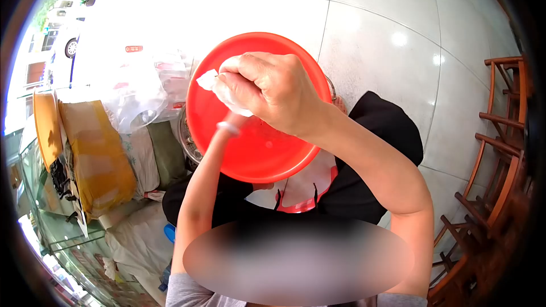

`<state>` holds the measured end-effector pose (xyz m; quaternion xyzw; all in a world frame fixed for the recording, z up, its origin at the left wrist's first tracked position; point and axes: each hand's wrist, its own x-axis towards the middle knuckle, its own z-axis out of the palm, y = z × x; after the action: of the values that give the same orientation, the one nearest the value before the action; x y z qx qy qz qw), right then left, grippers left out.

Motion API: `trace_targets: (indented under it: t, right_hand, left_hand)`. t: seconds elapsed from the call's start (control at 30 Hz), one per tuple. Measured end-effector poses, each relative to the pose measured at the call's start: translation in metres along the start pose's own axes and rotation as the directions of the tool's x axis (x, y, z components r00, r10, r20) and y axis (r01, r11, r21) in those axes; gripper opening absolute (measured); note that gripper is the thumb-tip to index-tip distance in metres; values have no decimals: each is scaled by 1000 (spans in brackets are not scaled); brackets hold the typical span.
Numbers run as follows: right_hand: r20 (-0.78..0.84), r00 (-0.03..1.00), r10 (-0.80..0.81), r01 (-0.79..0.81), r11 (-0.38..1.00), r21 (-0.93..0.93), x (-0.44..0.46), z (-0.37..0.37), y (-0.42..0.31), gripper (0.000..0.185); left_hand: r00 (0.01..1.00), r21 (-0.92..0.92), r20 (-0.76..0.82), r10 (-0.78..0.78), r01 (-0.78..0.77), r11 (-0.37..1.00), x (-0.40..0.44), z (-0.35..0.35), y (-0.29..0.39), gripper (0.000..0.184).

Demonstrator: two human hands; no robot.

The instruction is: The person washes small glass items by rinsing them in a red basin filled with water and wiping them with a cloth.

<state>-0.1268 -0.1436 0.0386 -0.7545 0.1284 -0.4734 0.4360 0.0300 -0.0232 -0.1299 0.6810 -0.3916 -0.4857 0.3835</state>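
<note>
The right hand's [273, 86] grip is closed on a white piece [207, 80], its end poking out above the red basin [250, 159]. It looks light, soft and easily torn, best pinched where it bunches. Beneath, the left hand [237, 119] is mostly hidden; I can't tell its grip. The basin seems stiff, slick plastic, best held by the rim.

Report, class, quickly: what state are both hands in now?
Left hand: mostly hidden behind the right; cannot be told.
Right hand: closed, holding a crumpled white piece.
</note>
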Motion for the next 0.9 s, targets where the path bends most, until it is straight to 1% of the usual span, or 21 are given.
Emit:
trace_targets:
  t: [0.03,0.07,0.1,0.13,0.17,0.2,0.23,0.27,0.3,0.37,0.4,0.47,0.5,0.57,0.6,0.63,0.7,0.73,0.77,0.83,0.9]
  right_hand:
    - [10,1000,-11,11,1000,-1,-2,3,1,6]
    - [13,993,-113,114,987,-110,-4,5,3,7]
    - [2,997,-78,78,994,-75,-3,0,-1,7]
    - [-10,999,-43,42,998,-39,-1,-6,-5,8]
    - [-13,999,-31,30,999,-32,1,-11,-5,8]
    - [-9,999,-44,43,998,-54,2,-15,-4,8]
    - [-6,997,-77,76,994,-78,3,-16,-3,8]
    - [-19,1000,22,-23,999,-43,1,-13,1,8]
    - [-18,1000,7,-7,999,-38,1,-13,2,8]
    - [3,999,47,-47,998,-48,1,-15,0,8]
    - [12,999,45,-44,998,-40,1,-16,-1,8]
    - [4,999,50,-50,998,-34,0,-17,1,8]
    - [-6,998,61,-61,998,-31,0,-17,1,8]
    - [-5,998,64,-64,998,-27,1,-19,1,8]
    - [-9,998,63,-63,997,-37,1,-19,2,8]
    - [-13,998,62,-62,997,-47,1,-19,3,9]
    - [-12,999,50,-50,998,-42,1,-19,4,9]
    - [-16,998,55,-56,997,-49,1,-18,3,8]
    - [-19,998,62,-63,996,-56,1,-18,3,8]
    - [-18,998,53,-54,997,-58,1,-17,5,8]
    - [-16,999,48,-49,997,-59,0,-17,6,8]
  left_hand:
    - [1000,250,-2,-11,12,968,6,7,-38,45]
    - [1000,293,-13,-21,24,956,7,9,-55,46]
    - [1000,150,6,-16,15,989,5,13,-49,46]
    - [997,-188,61,-43,54,981,0,16,-27,47]
    - [980,-526,178,-89,171,833,-5,17,-1,48]
    - [951,-727,293,-100,290,623,-11,19,12,48]
    - [925,-800,371,-76,360,480,-16,19,20,49]
    - [901,-836,433,-45,419,353,-21,21,26,49]
    - [883,-843,468,-26,455,288,-26,23,33,50]
    - [875,-856,485,-8,477,198,-37,26,49,53]
    - [876,-858,482,-5,473,198,-42,29,54,53]
    - [872,-867,489,20,484,119,-51,31,61,56]
    - [875,-869,484,21,479,123,-54,32,60,56]
    - [839,-840,542,47,538,72,-59,35,57,57]
    - [833,-836,548,69,547,42,-62,35,58,57]
    - [836,-839,545,72,543,44,-65,37,62,57]
    - [850,-846,524,55,527,-84,-71,42,74,59]
    - [856,-856,507,100,513,-55,-72,44,76,63]
    - [858,-859,503,104,510,-53,-74,46,80,63]
    - [898,-895,439,22,439,-77,-79,49,92,63]
    - [909,-906,416,4,415,-88,-83,51,101,63]
